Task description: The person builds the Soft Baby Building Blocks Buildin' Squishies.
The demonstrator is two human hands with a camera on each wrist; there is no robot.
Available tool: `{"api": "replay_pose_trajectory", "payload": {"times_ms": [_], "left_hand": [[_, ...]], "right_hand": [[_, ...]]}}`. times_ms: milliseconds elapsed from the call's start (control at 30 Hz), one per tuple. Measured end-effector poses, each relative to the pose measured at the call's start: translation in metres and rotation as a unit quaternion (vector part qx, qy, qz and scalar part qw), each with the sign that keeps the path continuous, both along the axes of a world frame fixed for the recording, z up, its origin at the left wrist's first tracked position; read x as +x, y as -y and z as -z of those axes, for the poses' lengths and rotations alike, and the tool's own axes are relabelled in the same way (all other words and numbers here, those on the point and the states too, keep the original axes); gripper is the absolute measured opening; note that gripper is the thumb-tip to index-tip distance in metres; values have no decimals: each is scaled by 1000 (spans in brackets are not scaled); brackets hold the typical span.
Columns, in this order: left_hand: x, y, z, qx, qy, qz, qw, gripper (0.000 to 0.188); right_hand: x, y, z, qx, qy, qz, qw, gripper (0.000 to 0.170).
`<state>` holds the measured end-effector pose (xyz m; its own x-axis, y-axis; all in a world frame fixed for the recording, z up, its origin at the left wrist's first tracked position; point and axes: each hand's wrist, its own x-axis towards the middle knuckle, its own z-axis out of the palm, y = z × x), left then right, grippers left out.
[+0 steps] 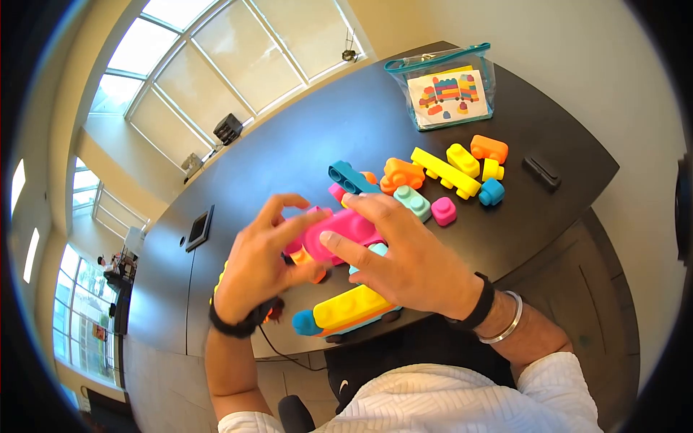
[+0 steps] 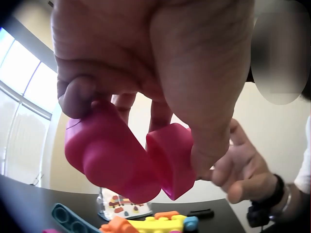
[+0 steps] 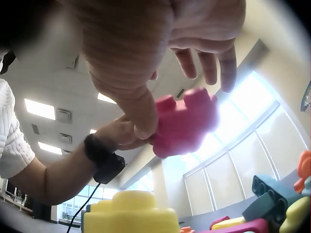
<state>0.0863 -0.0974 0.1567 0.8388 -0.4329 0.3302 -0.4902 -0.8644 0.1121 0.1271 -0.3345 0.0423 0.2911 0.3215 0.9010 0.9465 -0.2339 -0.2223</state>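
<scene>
Above the table, my left hand (image 1: 256,260) grips a long pink piece (image 1: 343,232). The left wrist view shows this knobbed piece (image 2: 109,150) beside a smaller hollow pink block (image 2: 172,158), which sits by the thumb; whether they are joined I cannot tell. My right hand (image 1: 426,263) is over the right side of the pink piece, fingers extended and spread. In the right wrist view its thumb overlaps the pink piece (image 3: 187,124); contact is unclear. Below the hands stands a wheeled toy vehicle with a long yellow block (image 1: 350,307) on top and a blue block (image 1: 306,323) at its left end.
Beyond the hands lie a teal beam (image 1: 352,177), an orange block (image 1: 402,175), a long yellow block (image 1: 446,173), a pink cube (image 1: 444,211) and several other blocks. A clear pouch (image 1: 451,90) stands behind, with a black case (image 1: 541,173) at right. A cable (image 1: 285,355) hangs near the left wrist.
</scene>
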Motion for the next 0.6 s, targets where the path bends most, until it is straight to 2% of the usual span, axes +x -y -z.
{"api": "replay_pose_trajectory", "payload": {"times_ms": [33, 100, 167, 233, 267, 300, 367, 433, 467, 500, 533, 567, 600], "left_hand": [[-15, 5, 2, -21, -5, 19, 1000, 61], [-39, 6, 6, -47, -11, 34, 998, 63], [-59, -1, 11, -76, -6, -2, 997, 66], [-74, -15, 26, -104, 26, -36, 994, 63], [-82, -24, 34, -111, 49, -66, 990, 60], [-89, -34, 41, -118, 74, -94, 986, 58], [-101, -49, 57, -92, 74, -88, 989, 61], [-112, -51, 71, -186, 22, -72, 980, 65], [-120, -50, 82, -284, -50, -117, 950, 68], [-120, -53, 90, -289, -48, -121, 948, 68], [-118, -55, 94, -289, -37, -70, 954, 68], [-116, -54, 95, -287, -26, -19, 957, 69], [-118, -53, 91, -269, -60, -25, 961, 67]], "right_hand": [[-2, -3, 4, -3, -1, -4, 1000, 56], [-8, -8, 12, -28, -30, -73, 996, 57], [-15, -7, 4, -33, -13, -76, 996, 55], [-16, -2, -1, -44, -57, -94, 993, 53], [-15, -1, -5, -20, -50, -93, 994, 61], [-14, 1, -7, -23, -47, -100, 994, 61], [-10, 6, -8, -69, -92, -113, 987, 64], [-9, 4, -5, -90, -84, -130, 984, 65], [-12, 2, -4, -122, -94, -141, 978, 64], [-15, 0, -3, -154, -104, -152, 971, 63], [-16, -1, 0, -159, -102, -156, 969, 63], [-17, -2, 4, -210, -113, -154, 959, 64], [-17, -4, 7, -260, -124, -151, 946, 66]]}}
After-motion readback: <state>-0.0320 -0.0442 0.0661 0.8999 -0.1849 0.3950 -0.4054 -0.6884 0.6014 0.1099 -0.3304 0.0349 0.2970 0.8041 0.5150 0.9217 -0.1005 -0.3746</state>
